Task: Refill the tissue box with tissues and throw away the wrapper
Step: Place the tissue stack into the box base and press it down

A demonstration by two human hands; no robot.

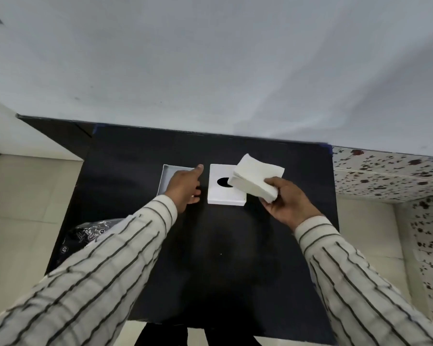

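A white tissue box lid (220,193) with a dark oval slot lies on the black table (210,245). Left of it sits the open box base (167,174), partly hidden by my left hand (184,187), which reaches over it with fingers extended and nothing in its grasp. My right hand (286,201) holds a stack of white tissues (255,177) tilted above the lid's right side. A crumpled clear plastic wrapper (93,232) lies at the table's left edge, partly covered by my left sleeve.
The table stands against a pale wall. A light tiled floor shows on both sides. A floral-patterned surface (390,176) lies to the right of the table.
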